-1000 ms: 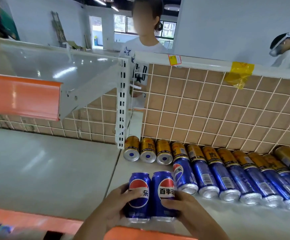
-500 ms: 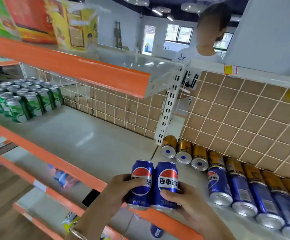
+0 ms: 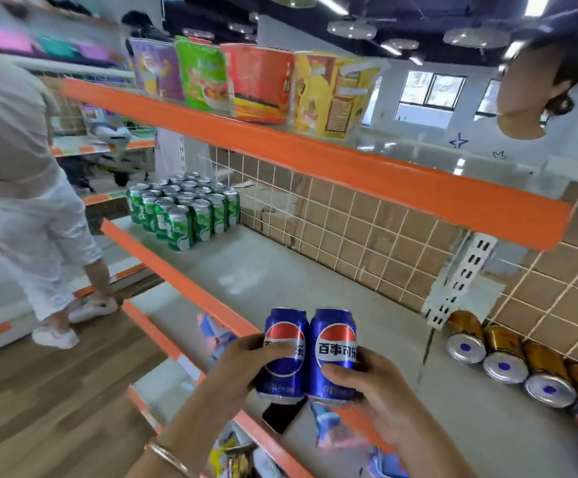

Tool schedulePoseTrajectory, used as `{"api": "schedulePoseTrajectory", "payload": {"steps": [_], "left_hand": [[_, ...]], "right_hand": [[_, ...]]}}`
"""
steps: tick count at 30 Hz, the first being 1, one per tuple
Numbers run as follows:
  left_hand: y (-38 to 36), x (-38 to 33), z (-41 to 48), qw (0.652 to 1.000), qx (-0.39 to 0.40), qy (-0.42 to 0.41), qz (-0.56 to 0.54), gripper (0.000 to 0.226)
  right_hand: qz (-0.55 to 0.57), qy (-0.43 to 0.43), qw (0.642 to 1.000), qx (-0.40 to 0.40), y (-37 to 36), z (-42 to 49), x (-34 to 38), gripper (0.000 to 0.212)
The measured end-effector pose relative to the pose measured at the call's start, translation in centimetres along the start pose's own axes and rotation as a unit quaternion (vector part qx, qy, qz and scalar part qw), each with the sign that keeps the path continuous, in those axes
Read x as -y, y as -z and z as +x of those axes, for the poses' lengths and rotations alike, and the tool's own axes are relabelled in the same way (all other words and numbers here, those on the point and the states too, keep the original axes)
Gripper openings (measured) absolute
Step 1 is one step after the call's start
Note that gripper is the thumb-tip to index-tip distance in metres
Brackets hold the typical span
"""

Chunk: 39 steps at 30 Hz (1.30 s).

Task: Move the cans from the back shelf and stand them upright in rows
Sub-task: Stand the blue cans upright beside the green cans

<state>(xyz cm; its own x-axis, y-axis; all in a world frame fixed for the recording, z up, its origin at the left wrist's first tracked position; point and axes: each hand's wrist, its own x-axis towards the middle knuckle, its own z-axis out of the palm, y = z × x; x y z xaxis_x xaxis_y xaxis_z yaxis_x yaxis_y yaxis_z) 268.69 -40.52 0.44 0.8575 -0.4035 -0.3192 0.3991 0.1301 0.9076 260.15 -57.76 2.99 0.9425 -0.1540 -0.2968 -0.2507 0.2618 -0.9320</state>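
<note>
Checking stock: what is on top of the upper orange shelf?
The upper orange shelf holds a purple package, green package, red package and yellow package. Anything behind them is hidden.

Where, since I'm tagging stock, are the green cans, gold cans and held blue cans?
green cans [image 3: 183, 211], head view, middle of the block.
gold cans [image 3: 501, 341], head view, body of the second can.
blue cans [image 3: 336, 351], head view, label of the right can.

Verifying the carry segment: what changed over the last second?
The two blue cans were carried left, from the bay with the gold cans to the neighbouring bay's front edge. Unchanged: left hand and right hand each grip one, upright; gold cans lie at the back.
</note>
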Motion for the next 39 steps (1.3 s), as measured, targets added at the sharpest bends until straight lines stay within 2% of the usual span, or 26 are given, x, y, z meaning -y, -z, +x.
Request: {"api": "schedulePoseTrajectory", "payload": {"steps": [5,9,13,18,20,23,26,30,35,39], "left_hand": [[6.9,-2.2,1.1,1.000,-0.014,-0.019,-0.006,0.045],[11.4,-3.6,1.8,0.998,-0.025,-0.058,-0.005,0.057],[14.2,-4.7,2.6,0.996,-0.028,-0.079,-0.008,0.044],[16.2,-5.8,4.5,0.995,-0.041,-0.088,-0.012,0.061],[16.6,-6.1,5.6,0.994,-0.059,-0.092,-0.015,0.055],[17.3,-6.7,7.7,0.992,-0.089,-0.092,-0.021,0.044],[17.8,-7.7,10.3,0.990,-0.096,-0.103,-0.015,0.051],[18.5,-9.3,14.5,0.988,-0.095,-0.126,-0.004,0.027],[19.3,-9.9,18.9,0.978,-0.117,-0.170,0.019,0.037],[20.9,-9.5,21.5,0.974,-0.141,-0.175,0.036,0.046]], "right_hand": [[-0.014,0.012,1.000,0.004,-6.7,4.0,-0.4,0.052],[-0.038,0.019,0.999,0.000,-10.9,6.5,-0.8,0.053],[-0.042,0.018,0.999,-0.007,-13.4,8.7,-1.2,0.056],[-0.040,0.016,0.999,-0.001,-15.1,11.6,-1.1,0.051],[-0.042,0.015,0.999,-0.005,-15.6,13.0,-0.8,0.049],[-0.039,0.021,0.999,-0.011,-16.0,15.5,-0.2,0.035],[-0.055,0.026,0.998,-0.015,-16.4,18.5,0.4,0.050],[-0.082,0.033,0.996,-0.020,-16.7,23.2,1.2,0.054],[-0.081,0.033,0.995,-0.043,-16.9,29.4,1.8,0.054],[-0.080,0.048,0.991,-0.094,-18.2,33.5,0.9,0.066]]}}
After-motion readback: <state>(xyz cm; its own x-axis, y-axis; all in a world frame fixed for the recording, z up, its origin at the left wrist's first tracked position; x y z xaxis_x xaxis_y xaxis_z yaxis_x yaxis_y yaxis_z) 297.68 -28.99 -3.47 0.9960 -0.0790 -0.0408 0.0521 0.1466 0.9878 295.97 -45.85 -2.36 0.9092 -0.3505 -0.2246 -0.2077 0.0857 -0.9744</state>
